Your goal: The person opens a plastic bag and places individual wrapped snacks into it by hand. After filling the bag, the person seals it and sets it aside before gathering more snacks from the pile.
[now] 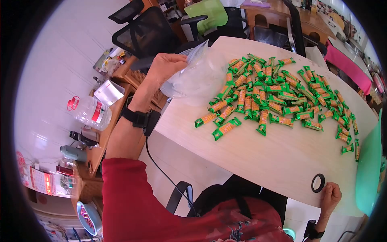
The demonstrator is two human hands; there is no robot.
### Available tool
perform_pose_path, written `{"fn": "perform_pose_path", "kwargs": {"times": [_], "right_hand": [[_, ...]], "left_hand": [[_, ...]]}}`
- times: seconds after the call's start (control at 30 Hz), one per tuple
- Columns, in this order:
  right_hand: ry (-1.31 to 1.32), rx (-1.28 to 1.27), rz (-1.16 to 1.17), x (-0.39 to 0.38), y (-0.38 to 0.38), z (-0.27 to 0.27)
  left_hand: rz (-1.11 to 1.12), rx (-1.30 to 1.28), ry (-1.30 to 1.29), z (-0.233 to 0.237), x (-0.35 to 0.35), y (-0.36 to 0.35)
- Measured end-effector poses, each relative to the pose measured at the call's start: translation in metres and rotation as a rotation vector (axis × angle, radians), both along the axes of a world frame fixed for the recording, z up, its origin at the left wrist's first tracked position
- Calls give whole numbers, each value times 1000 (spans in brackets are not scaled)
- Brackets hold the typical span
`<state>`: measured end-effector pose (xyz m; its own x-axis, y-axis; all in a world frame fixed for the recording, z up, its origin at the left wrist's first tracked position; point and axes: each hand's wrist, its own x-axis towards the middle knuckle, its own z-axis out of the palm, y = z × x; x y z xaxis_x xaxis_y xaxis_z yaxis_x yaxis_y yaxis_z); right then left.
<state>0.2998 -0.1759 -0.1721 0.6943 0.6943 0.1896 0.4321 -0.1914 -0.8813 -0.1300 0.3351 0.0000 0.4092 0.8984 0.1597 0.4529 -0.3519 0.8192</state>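
My left hand (168, 67) pinches the edge of a clear plastic bag (201, 74) at the table's left end. Whether the bag holds anything is hard to make out. Many small green and orange wrapped snack bars (258, 86) lie in a loose spread to the right of the bag. At the table's near edge my right hand (331, 194) rests with its fingers curled, beside a black ring (318, 182) that lies on the tabletop. What the right fingers hold, if anything, is hidden.
A green basin (369, 169) stands at the right end of the pale table (242, 161). Beyond the table are a black office chair (145, 34) and a chair with a green cover (207, 16). On the left, a large plastic bottle (94, 113) stands by a wooden cabinet.
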Motion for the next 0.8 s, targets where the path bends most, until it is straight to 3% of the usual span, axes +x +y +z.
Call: {"fn": "perform_pose_path", "kwargs": {"times": [0.17,0.23,0.3,0.47,0.5,0.57,0.63,0.7,0.77,0.8], "right_hand": [[13,-97,-22,-2,3,8],[28,-67,-9,0,2,5],[39,-36,-5,0,2,4],[-198,63,-22,-9,10,9],[-16,108,31,-33,19,35],[-277,235,216,-56,41,64],[-22,319,276,-86,58,89],[155,460,273,-113,80,108],[105,557,268,-113,85,118],[-141,471,316,-108,84,120]], "left_hand": [[-73,-44,-264,9,5,-15],[-170,21,-471,13,14,-24],[-190,41,-506,19,23,-38],[-317,139,-585,26,69,-124],[-379,101,-626,18,82,-145],[-421,141,-507,-4,105,-189],[-564,627,-188,-18,131,-224],[-667,538,-203,-30,149,-262],[-755,431,-105,-42,154,-280],[-784,426,-115,-48,156,-283]]}}
